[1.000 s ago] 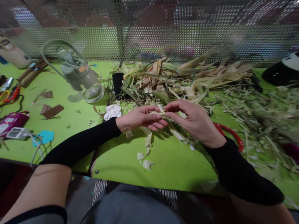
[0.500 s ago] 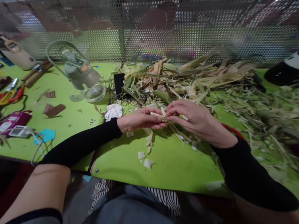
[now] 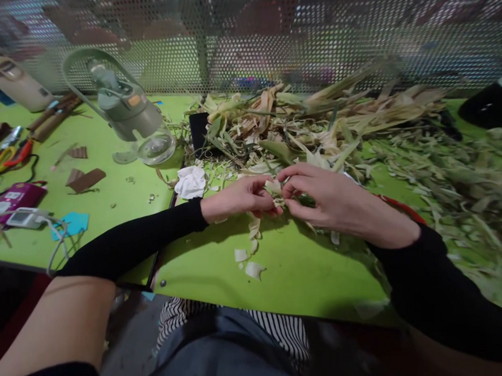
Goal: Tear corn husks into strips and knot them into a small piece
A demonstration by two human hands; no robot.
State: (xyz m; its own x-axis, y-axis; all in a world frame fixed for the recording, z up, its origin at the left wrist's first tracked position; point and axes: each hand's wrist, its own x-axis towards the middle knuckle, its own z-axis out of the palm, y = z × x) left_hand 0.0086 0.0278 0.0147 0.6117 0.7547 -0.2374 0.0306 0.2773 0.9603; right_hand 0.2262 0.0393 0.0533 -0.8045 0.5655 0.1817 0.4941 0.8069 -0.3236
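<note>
My left hand (image 3: 242,196) is closed, pinching a small braided piece of corn husk (image 3: 275,190) over the green table (image 3: 305,276). At the same piece, from the right, my right hand (image 3: 318,195) pinches with thumb and fingertips. The fingertips of both hands nearly meet around it, and part of the piece is hidden behind them. A trail of pale husk bits (image 3: 253,270) lies on the table below the hands. Just beyond, a heap of dry corn husks (image 3: 276,121) spreads along the back.
A bottle (image 3: 128,109) stands at the back left, beside a crumpled white tissue (image 3: 190,182) and a black phone-like slab (image 3: 199,132). Scissors (image 3: 10,159), a purple box (image 3: 16,199) and a white charger (image 3: 24,217) lie far left. Shredded husk strips (image 3: 459,184) cover the right side. A perforated metal screen (image 3: 251,46) closes the back.
My left fingers have curled in more tightly around the husk piece. My right hand has turned slightly, its fingers more bent. The whole view has shifted a little.
</note>
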